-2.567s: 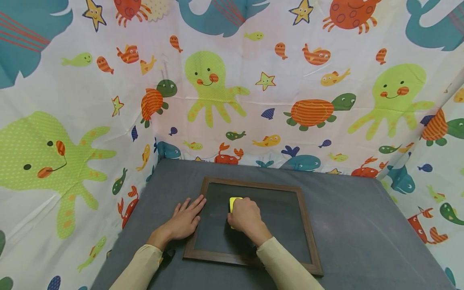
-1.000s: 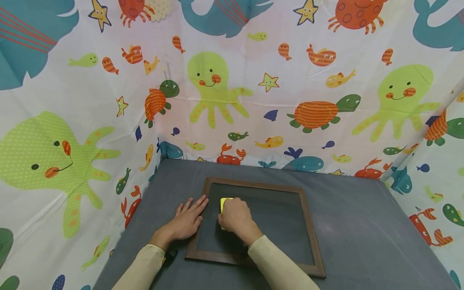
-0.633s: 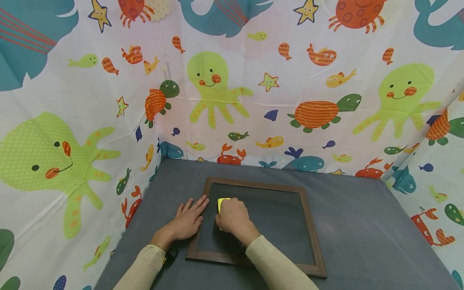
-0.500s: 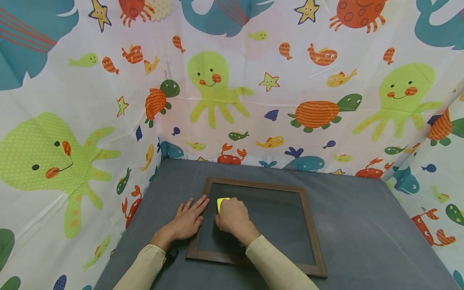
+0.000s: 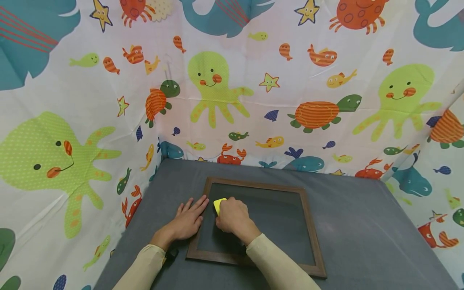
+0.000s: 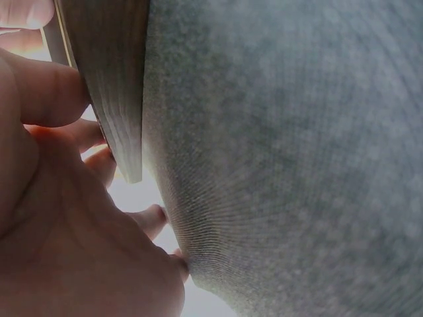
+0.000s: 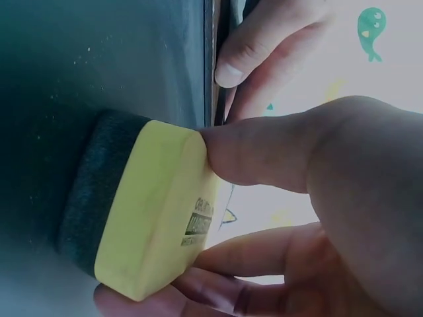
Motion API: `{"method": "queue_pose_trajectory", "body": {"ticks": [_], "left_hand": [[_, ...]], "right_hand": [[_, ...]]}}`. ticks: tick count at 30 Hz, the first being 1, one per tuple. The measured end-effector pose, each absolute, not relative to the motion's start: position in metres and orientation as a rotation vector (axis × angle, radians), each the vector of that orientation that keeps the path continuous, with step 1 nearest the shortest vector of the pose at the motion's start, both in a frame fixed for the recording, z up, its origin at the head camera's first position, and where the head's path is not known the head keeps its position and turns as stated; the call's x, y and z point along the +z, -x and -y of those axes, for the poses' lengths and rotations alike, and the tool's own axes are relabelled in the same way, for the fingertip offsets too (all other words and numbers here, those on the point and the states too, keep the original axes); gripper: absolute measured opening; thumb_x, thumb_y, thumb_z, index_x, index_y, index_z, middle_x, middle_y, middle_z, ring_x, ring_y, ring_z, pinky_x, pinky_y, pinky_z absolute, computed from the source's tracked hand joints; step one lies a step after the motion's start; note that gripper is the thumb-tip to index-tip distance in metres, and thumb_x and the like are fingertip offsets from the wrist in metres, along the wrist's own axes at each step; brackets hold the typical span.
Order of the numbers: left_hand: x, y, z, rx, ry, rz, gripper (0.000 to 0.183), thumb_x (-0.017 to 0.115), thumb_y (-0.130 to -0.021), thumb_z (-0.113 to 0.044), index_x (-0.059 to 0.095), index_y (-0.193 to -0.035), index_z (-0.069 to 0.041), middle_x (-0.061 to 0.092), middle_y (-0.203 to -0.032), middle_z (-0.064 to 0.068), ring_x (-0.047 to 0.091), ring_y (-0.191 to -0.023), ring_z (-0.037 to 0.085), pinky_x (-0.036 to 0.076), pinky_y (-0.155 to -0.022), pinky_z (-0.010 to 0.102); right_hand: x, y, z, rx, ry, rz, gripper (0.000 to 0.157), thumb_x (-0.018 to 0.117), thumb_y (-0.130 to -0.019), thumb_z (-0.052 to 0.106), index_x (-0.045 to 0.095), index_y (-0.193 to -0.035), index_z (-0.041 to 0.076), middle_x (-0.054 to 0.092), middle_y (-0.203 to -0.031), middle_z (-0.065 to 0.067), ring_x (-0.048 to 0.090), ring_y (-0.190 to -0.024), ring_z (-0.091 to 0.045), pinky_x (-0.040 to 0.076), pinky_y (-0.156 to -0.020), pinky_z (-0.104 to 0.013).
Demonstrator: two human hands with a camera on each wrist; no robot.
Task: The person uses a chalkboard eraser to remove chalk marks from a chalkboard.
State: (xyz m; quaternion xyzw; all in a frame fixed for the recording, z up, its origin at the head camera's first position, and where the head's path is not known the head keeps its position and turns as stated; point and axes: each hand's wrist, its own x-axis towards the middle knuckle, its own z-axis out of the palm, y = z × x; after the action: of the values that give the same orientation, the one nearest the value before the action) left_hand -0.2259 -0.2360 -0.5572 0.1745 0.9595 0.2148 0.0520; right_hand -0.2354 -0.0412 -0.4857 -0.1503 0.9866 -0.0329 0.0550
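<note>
A chalkboard (image 5: 275, 229) with a brown wooden frame (image 5: 309, 229) lies on the grey cloth. My right hand (image 5: 235, 217) grips a yellow board eraser (image 7: 155, 211), thumb on one side and fingers on the other. In the right wrist view its dark felt (image 7: 99, 191) faces the board, where small pale specks show. From the head view, only a yellow end of the eraser (image 5: 218, 205) sticks out past the hand, over the left part of the board. My left hand (image 5: 183, 222) rests with spread fingers at the frame's left side, fingertips on its edge.
Grey cloth (image 5: 355, 229) covers the table around the board. A white curtain (image 5: 253, 88) printed with sea animals closes off the back and both sides. A dark wrist device (image 5: 169, 257) shows under the left wrist.
My right hand has moved left across the board with the eraser, which has since turned so its far end points more to the left. The left hand keeps its place. The right curtain has shifted.
</note>
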Motion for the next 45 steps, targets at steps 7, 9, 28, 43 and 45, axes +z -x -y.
{"method": "queue_pose_trajectory", "body": {"ticks": [7, 9, 28, 43, 45], "left_hand": [[-0.555, 0.225, 0.236, 0.655, -0.527, -2.916, 0.058, 0.047, -0.106, -0.023, 0.028, -0.161, -0.018, 0.018, -0.169, -0.001, 0.015, -0.152, 0.046, 0.01, -0.115, 0.073], [-0.555, 0.225, 0.236, 0.653, -0.526, -2.915, 0.058, 0.047, -0.106, -0.023, 0.028, -0.161, -0.018, 0.018, -0.169, -0.001, 0.015, -0.152, 0.046, 0.009, -0.115, 0.073], [-0.553, 0.224, 0.236, 0.649, -0.524, -2.886, 0.059, 0.046, -0.106, -0.024, 0.025, -0.161, -0.019, 0.016, -0.169, -0.001, 0.013, -0.153, 0.046, 0.008, -0.115, 0.073], [-0.552, 0.222, 0.237, 0.666, -0.559, -2.869, 0.059, 0.046, -0.107, -0.023, 0.023, -0.162, -0.019, 0.014, -0.17, -0.001, 0.013, -0.153, 0.046, 0.009, -0.115, 0.073], [-0.552, 0.223, 0.237, 0.659, -0.557, -2.866, 0.059, 0.046, -0.107, -0.024, 0.023, -0.162, -0.02, 0.013, -0.17, -0.002, 0.013, -0.153, 0.046, 0.009, -0.115, 0.073]], "right_hand": [[-0.484, 0.235, 0.04, -0.05, 0.516, -2.974, 0.035, 0.077, -0.078, 0.036, 0.073, -0.101, 0.01, 0.061, -0.089, -0.005, 0.057, -0.068, -0.021, 0.056, -0.061, -0.04], [-0.483, 0.235, 0.039, -0.046, 0.548, -2.974, 0.034, 0.078, -0.077, 0.035, 0.073, -0.101, 0.011, 0.062, -0.09, -0.004, 0.057, -0.068, -0.019, 0.056, -0.06, -0.04], [-0.475, 0.232, 0.032, -0.027, 0.701, -2.916, 0.033, 0.083, -0.075, 0.031, 0.072, -0.102, 0.015, 0.059, -0.089, 0.003, 0.052, -0.071, -0.016, 0.055, -0.068, -0.035], [-0.475, 0.232, 0.023, 0.026, 0.94, -2.835, 0.044, 0.085, -0.078, 0.028, 0.074, -0.12, 0.023, 0.067, -0.105, 0.003, 0.06, -0.09, -0.016, 0.056, -0.082, -0.037], [-0.473, 0.231, 0.022, 0.021, 0.966, -2.821, 0.043, 0.084, -0.079, 0.026, 0.074, -0.121, 0.024, 0.068, -0.106, 0.003, 0.061, -0.091, -0.016, 0.056, -0.084, -0.038]]}}
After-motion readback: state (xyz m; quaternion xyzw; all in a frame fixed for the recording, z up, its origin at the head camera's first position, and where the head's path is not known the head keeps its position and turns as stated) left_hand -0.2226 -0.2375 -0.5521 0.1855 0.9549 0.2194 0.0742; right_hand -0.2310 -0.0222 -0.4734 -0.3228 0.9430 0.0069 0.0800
